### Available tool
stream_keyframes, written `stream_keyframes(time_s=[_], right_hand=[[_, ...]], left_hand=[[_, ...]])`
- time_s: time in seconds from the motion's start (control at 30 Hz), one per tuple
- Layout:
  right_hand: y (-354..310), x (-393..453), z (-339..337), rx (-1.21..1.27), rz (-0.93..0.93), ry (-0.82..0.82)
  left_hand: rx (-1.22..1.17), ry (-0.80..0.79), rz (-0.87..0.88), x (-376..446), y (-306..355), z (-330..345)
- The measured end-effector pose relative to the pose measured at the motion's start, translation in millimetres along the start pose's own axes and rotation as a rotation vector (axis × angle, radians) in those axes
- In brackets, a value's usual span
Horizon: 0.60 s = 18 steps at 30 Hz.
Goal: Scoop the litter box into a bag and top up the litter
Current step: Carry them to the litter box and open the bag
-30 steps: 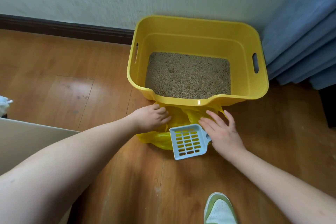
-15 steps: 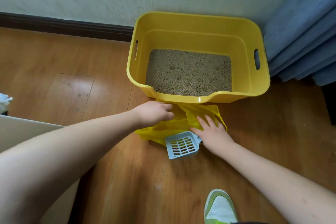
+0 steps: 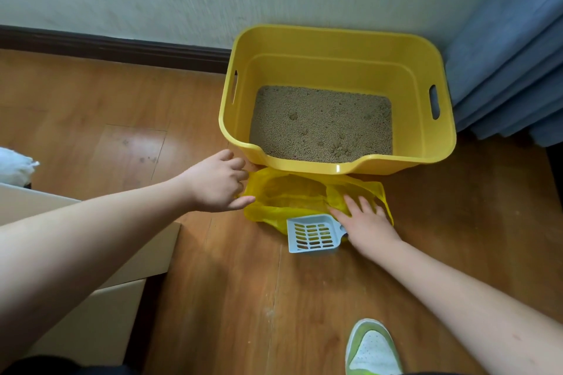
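A yellow litter box (image 3: 432,158) stands against the wall, its floor covered with tan litter (image 3: 320,125) showing a few clumps. In front of it a yellow plastic bag (image 3: 289,195) lies on the wood floor with its mouth spread. My left hand (image 3: 217,183) pinches the bag's left edge. My right hand (image 3: 364,222) lies with fingers spread on the bag's right side. A pale blue slotted scoop (image 3: 312,234) lies on the bag's near edge, its handle hidden under my right hand.
A cardboard box (image 3: 100,298) sits at the near left under my left arm. Blue curtains (image 3: 511,64) hang right of the litter box. My green and white shoe (image 3: 373,350) is on the floor at the bottom. A white object (image 3: 13,166) lies at the far left.
The bag's mouth has been pulled wider between the two hands. My left hand took hold of the left edge and my right hand slid onto the right side of the bag.
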State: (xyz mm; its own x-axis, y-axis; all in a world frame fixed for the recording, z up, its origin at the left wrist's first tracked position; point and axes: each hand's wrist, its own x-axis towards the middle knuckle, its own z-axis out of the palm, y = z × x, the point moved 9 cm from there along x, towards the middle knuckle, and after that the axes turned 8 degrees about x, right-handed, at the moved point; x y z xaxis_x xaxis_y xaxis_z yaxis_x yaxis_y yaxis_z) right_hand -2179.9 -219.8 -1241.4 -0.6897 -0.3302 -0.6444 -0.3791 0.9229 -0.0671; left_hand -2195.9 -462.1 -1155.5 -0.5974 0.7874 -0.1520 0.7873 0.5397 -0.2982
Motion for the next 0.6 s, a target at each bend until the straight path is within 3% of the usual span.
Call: stream_keyframes(time_s=[0.07,0.17,0.23,0.33,0.4,0.5,0.6], right_hand=[[-6,-1,-5,0.001,-0.038,0.063],[-17,-4,-22,-0.024,-0.157,0.25],[-22,-5,-28,-0.062,-0.224,0.298],[-22,-1,-26,-0.115,-0.213,0.179],[-14,4,-23,-0.111,-0.137,0.144],[2,10,-23,-0.028,-0.002,0.121],[5,8,-31,0.003,-0.007,0.169]], left_hand=[[0.092,0.186,0.028,11,12,-28],[0.077,0.258,0.126,26,39,-35],[0.006,0.141,0.146,34,50,-16],[-0.016,-0.389,0.06,34,51,43],[0.061,-0.604,0.008,25,42,59],[0.085,-0.645,0.0,19,36,63],[0.102,-0.609,0.031,16,33,66]])
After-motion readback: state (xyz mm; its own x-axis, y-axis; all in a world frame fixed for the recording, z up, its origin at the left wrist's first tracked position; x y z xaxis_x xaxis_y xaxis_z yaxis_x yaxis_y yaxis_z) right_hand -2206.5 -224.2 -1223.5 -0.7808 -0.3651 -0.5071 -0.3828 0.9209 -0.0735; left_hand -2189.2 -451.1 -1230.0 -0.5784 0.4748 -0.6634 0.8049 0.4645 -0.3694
